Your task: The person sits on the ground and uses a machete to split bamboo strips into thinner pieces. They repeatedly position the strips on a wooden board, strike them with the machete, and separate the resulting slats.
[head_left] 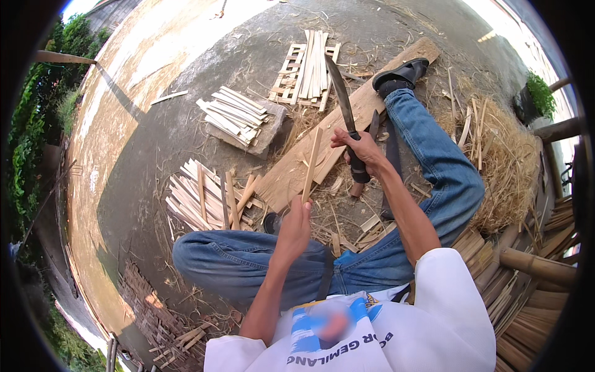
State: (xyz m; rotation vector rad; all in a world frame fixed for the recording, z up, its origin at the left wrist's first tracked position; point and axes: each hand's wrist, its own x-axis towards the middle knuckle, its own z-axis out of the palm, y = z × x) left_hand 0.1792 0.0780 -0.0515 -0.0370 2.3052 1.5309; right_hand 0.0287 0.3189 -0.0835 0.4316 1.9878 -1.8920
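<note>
My left hand [294, 224] is closed around the lower end of a flat bamboo strip [313, 162], which points up and slightly right. In my right hand [365, 152] is the dark handle of a machete, its long curved blade [341, 93] rising away from me. The blade stands to the right of the strip, apart from it. Beneath both hands runs a long wooden plank [354, 118], slanting from near my left knee to my right foot. A dark, narrow piece [392, 164] lies beside my right wrist; its kind I cannot make out.
Several pale strips [232, 115] rest on a stone block [273, 130]. More strips [313, 68] lie on a slatted wooden rack [286, 77] farther off. Another pile [192, 195] spreads beyond my left knee. Shavings [505, 167] heap at the right, near split bamboo [533, 310].
</note>
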